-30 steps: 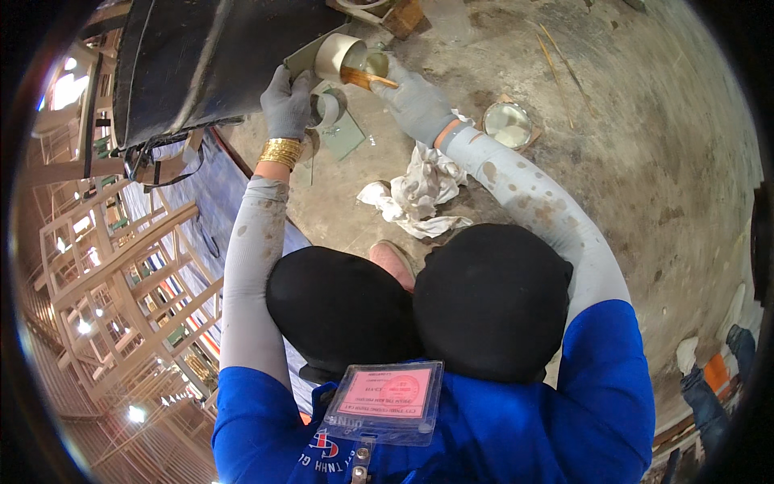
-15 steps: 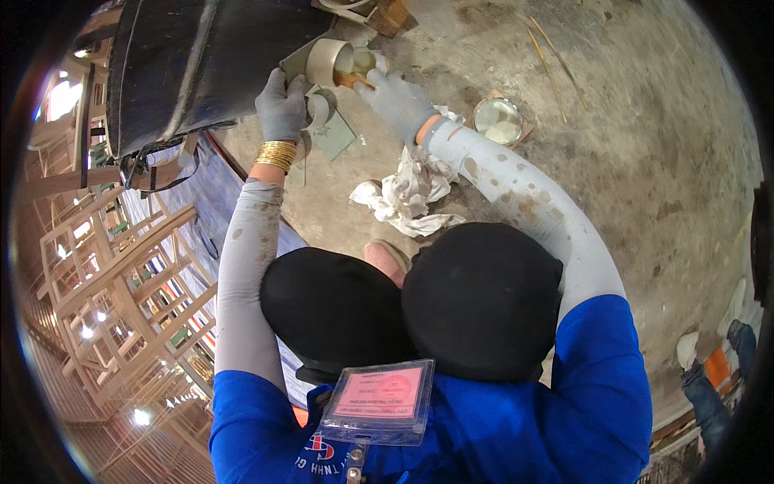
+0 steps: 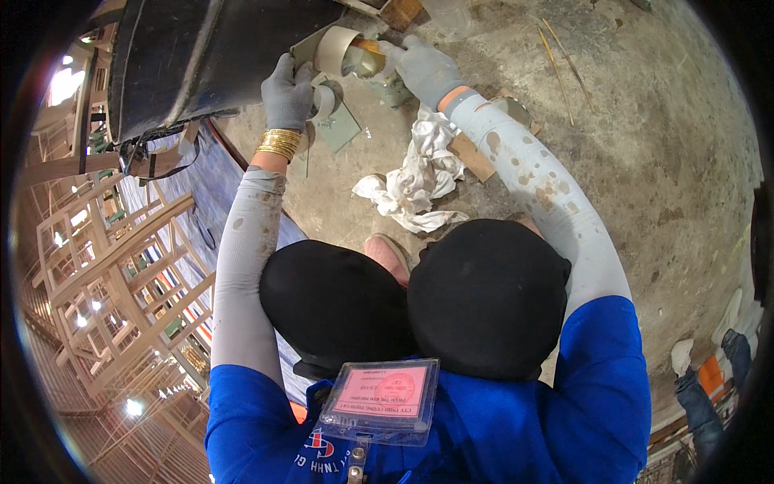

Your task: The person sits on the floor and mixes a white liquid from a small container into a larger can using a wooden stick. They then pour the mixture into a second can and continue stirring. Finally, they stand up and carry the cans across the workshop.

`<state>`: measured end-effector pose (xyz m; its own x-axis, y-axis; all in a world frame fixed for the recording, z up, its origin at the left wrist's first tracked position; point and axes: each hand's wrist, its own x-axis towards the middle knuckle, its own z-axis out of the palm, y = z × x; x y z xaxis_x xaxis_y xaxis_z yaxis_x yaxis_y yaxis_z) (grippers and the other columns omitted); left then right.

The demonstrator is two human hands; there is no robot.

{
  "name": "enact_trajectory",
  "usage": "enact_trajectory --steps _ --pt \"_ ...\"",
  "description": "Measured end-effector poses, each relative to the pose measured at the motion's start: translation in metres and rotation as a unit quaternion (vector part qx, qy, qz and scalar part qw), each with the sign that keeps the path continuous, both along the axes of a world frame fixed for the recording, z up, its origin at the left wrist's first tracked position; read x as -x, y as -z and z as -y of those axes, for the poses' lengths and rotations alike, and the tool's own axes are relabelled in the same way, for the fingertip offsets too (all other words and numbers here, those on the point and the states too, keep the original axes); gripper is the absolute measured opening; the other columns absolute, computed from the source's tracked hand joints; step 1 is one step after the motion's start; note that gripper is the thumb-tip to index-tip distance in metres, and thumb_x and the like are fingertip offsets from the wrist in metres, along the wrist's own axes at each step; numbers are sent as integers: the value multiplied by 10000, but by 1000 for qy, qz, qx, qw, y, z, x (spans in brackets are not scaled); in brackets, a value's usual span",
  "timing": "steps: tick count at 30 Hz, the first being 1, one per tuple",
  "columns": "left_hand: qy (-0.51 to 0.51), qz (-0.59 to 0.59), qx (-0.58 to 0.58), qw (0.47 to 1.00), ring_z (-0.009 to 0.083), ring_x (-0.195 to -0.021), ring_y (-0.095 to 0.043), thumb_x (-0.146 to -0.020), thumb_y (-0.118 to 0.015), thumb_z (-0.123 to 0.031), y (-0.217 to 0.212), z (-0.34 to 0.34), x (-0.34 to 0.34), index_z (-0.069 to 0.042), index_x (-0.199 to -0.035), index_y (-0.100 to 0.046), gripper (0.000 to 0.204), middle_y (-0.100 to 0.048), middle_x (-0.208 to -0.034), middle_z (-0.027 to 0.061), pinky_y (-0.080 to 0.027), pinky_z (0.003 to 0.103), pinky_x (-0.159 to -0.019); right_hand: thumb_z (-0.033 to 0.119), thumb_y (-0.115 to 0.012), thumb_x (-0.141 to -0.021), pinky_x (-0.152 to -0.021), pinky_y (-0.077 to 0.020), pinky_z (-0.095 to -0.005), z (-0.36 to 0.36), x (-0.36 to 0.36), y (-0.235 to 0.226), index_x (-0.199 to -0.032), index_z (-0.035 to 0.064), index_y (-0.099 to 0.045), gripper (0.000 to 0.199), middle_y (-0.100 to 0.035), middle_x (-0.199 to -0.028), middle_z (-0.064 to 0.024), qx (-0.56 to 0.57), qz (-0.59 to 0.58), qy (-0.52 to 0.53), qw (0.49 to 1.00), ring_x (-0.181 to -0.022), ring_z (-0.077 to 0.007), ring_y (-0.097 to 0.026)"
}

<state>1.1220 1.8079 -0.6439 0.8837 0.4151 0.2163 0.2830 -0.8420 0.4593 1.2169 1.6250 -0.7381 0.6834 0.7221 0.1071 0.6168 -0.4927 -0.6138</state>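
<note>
My left hand [image 3: 287, 95], in a grey glove with gold bangles at the wrist, is closed against the lower edge of a black curved panel [image 3: 201, 56]. A small tape roll [image 3: 323, 102] sits in its grip by the thumb. In a grey glove too, my right hand [image 3: 422, 69] holds a wide beige tape roll [image 3: 337, 48] with an orange-brown core against the panel's edge. A grey-green flat piece [image 3: 340, 127] lies just under the hands. My knees in black fill the lower middle.
A crumpled, stained white rag [image 3: 413, 179] lies on the dusty concrete floor [image 3: 645, 145] beside a wooden block [image 3: 470, 156]. Pale wooden frames [image 3: 105, 274] are stacked at the left. Thin sticks [image 3: 564, 56] lie at the upper right. Another person's legs [image 3: 709, 371] show at the right rim.
Both hands and the wide tape roll have moved slightly up along the panel's edge. My right forearm now covers most of the round tin on the floor.
</note>
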Motion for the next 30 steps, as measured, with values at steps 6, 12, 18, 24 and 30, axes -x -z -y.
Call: enact_trajectory --steps 6,12,18,24,30 --pt "9 30 21 999 163 -650 -614 -806 -572 -123 -2 6 -4 -41 -904 -572 128 -630 -748 150 -459 279 -600 245 -434 -879 -754 -464 -428 0 -3 36 -1192 241 -509 322 -520 -1021 -175 -100 -75 16 992 -875 -341 -560" --pt "-6 -9 -28 1000 296 -660 -619 -803 -563 -127 -2 1 4 -63 -888 -557 107 -609 -726 166 -462 310 -573 271 -460 -870 -714 -467 -426 14 8 12 -1154 255 -544 296 -519 -948 -157 -52 -69 -21 996 -826 -338 -558" --pt "26 6 -45 999 341 -681 -604 -799 -563 -136 2 2 2 -74 -890 -549 111 -598 -710 162 -461 333 -551 261 -478 -860 -703 -476 -411 8 16 -5 -1145 247 -544 293 -506 -959 -144 -38 -54 20 998 -825 -327 -565" --pt "27 25 -27 999 354 -682 -591 -798 -562 -135 0 3 1 -87 -891 -549 105 -592 -706 165 -462 354 -546 190 -472 -862 -714 -487 -417 4 20 -11 -1151 224 -532 297 -496 -995 -136 7 4 13 1000 -883 -321 -561" --pt "16 -7 -71 997 371 -690 -574 -795 -560 -135 -3 -1 6 -85 -872 -545 93 -580 -703 179 -454 373 -528 136 -481 -835 -719 -499 -398 21 29 -24 -1186 211 -498 359 -459 -1086 -136 61 11 -15 998 -963 -323 -522"
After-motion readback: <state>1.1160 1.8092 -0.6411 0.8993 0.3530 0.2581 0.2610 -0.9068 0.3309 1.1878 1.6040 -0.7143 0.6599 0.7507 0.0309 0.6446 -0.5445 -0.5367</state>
